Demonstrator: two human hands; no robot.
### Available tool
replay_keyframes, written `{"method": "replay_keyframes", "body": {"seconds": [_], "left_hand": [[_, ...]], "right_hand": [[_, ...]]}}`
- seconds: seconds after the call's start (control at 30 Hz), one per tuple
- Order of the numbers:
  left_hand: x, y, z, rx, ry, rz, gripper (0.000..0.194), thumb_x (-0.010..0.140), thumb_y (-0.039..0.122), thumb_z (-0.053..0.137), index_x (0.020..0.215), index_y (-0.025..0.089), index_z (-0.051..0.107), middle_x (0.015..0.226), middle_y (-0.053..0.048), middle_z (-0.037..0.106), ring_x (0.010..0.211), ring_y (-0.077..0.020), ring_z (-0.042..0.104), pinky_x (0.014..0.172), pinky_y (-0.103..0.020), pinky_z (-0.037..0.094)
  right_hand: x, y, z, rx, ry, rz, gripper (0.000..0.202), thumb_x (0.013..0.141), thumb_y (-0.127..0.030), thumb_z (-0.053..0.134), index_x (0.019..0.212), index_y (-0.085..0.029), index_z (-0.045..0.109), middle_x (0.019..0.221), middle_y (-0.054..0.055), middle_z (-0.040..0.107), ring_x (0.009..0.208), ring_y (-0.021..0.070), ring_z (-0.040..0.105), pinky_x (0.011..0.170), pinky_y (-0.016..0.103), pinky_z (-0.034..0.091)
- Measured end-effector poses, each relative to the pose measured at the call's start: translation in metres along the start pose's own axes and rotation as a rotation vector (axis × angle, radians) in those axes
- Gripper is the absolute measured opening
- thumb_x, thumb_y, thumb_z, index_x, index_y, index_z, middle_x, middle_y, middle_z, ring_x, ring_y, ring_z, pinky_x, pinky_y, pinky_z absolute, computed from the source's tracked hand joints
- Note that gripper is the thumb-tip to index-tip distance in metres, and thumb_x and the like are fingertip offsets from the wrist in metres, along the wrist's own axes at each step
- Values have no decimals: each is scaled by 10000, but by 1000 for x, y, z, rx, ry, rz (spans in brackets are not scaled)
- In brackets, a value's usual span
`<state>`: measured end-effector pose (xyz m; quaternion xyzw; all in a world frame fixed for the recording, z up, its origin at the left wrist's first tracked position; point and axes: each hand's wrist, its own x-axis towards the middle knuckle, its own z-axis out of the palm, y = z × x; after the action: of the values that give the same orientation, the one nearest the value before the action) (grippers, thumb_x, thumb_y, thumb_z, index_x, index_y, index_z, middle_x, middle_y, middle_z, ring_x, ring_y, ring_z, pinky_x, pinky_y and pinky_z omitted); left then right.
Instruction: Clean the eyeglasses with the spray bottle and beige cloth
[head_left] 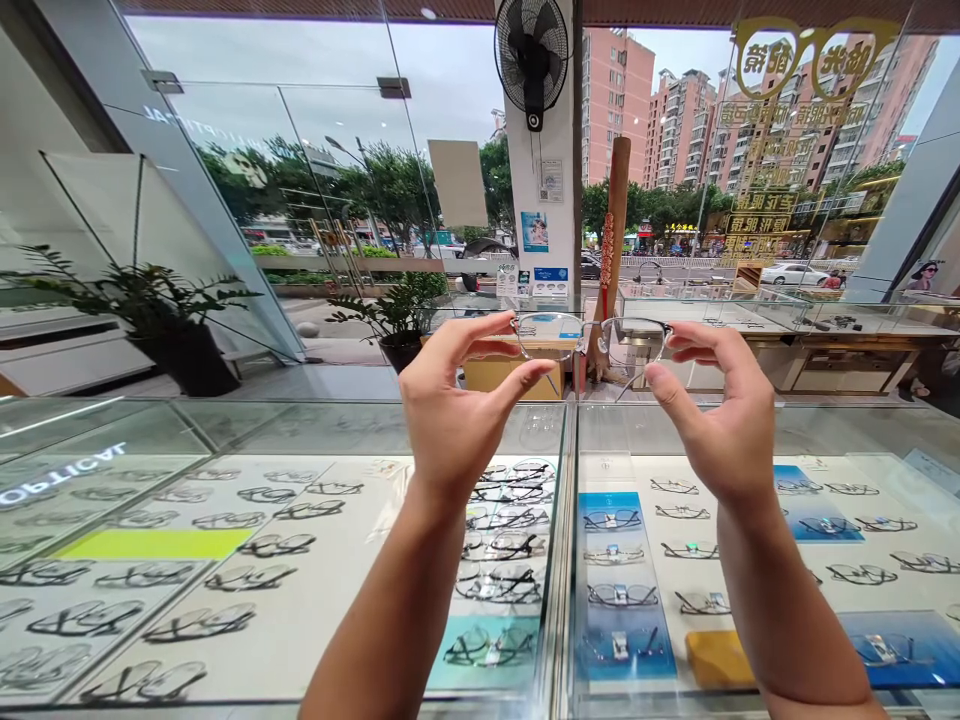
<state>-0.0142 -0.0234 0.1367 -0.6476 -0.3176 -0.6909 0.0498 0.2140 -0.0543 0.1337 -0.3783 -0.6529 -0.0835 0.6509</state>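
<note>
A pair of thin-rimmed eyeglasses point(592, 328) is held up in front of me, above the glass counter. My left hand point(469, 400) pinches its left end between thumb and fingers. At the right end, the thumb and fingers of my right hand point(716, 405) grip the frame near the dark upper rim. Both lenses are clear, and the background shows through them. A thin temple arm slants down below each lens. Beneath my forearms, rows of eyeglasses point(506, 545) lie inside the display case.
The glass display case point(561, 600) spans the foreground, with more spectacles point(682, 550) on its right side. Potted plants point(187, 340) stand beyond it at left. A wall fan point(532, 60) hangs on the pillar. Another glass counter point(847, 340) is at back right, before large windows.
</note>
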Motion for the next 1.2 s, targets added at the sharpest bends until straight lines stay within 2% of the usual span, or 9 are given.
{"method": "replay_keyframes", "body": {"seconds": [0.2, 0.37, 0.53, 0.73, 0.93, 1.07, 1.2], "left_hand": [[3, -9, 4, -142, -88, -104, 533, 773, 562, 889, 1156, 225, 736, 1110, -100, 790, 1070, -252, 767, 929, -379, 649], [1, -14, 9, -197, -102, -139, 581, 755, 562, 903, 1186, 219, 719, 1157, -123, 785, 1110, -267, 766, 994, -409, 640], [-5, -17, 21, -149, -2, -57, 607, 799, 569, 870, 1254, 222, 667, 1226, -132, 737, 1140, -266, 752, 992, -402, 644], [-10, -27, 38, -39, 186, 126, 688, 814, 504, 884, 1381, 267, 575, 1305, -111, 657, 1261, -295, 691, 1112, -480, 585], [-17, -29, 45, -15, 302, 250, 683, 844, 476, 862, 1409, 290, 526, 1325, -97, 622, 1317, -317, 649, 1143, -555, 549], [-18, -26, 44, 56, 272, 212, 681, 835, 487, 863, 1395, 293, 527, 1312, -95, 623, 1305, -311, 646, 1119, -542, 563], [-17, -29, 44, -34, 258, 293, 600, 850, 468, 850, 1351, 298, 568, 1293, -77, 629, 1246, -286, 664, 1107, -521, 563]], "right_hand": [[-3, -5, 6, -20, 100, -101, 341, 948, -416, 713, 1245, -253, 680, 1125, 74, 703, 1055, 257, 664, 980, 493, 576], [-6, -7, 9, -54, 115, -134, 362, 955, -414, 705, 1284, -269, 665, 1153, 80, 697, 1091, 284, 655, 1011, 535, 567], [-7, -6, 13, -65, 109, -161, 364, 951, -393, 701, 1293, -278, 658, 1190, 93, 695, 1137, 306, 647, 1016, 561, 570], [-11, -2, 22, -18, 152, -179, 406, 950, -336, 682, 1352, -285, 646, 1286, 100, 678, 1225, 312, 641, 1022, 561, 586], [-10, 0, 26, 165, 173, -24, 307, 1006, -373, 617, 1270, -266, 732, 1303, 92, 721, 1266, 279, 676, 1048, 524, 600], [-5, 4, 25, 386, 160, 113, 255, 996, -380, 663, 1179, -242, 775, 1223, 77, 778, 1150, 242, 744, 1018, 469, 621], [-1, 11, 25, 509, 159, 230, 248, 951, -434, 729, 1078, -233, 800, 1139, 65, 805, 1049, 224, 772, 962, 435, 639]]}}
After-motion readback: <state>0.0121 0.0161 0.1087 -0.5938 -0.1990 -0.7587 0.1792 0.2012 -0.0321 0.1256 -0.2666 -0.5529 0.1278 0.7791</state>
